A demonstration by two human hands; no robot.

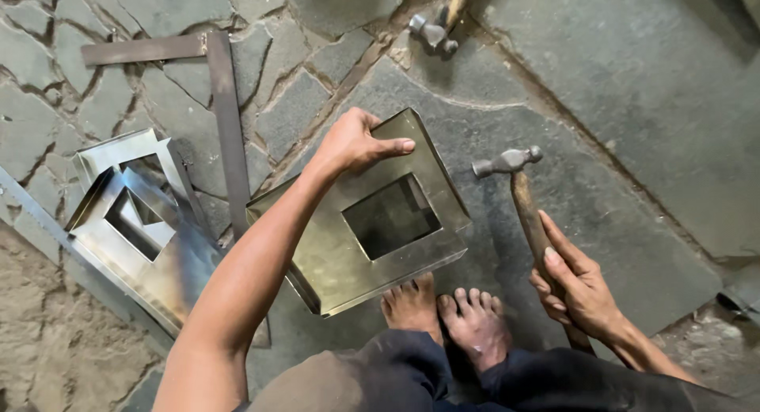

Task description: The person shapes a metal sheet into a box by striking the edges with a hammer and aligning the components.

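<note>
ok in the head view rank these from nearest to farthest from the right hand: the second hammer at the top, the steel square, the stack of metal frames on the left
From the right hand:
1. Second hammer, lying up at the top, centre.
2. Steel square, lying on the stone floor, upper left.
3. Stack of metal frames, far left, beyond the left arm.

At twelve o'clock, the second hammer point(434, 30) loses its handle to the picture's edge. The right hand point(576, 283) covers the near hammer point(518, 192)'s handle end. The left hand point(354, 143) hides the metal frame point(372, 222)'s far rim.
</note>
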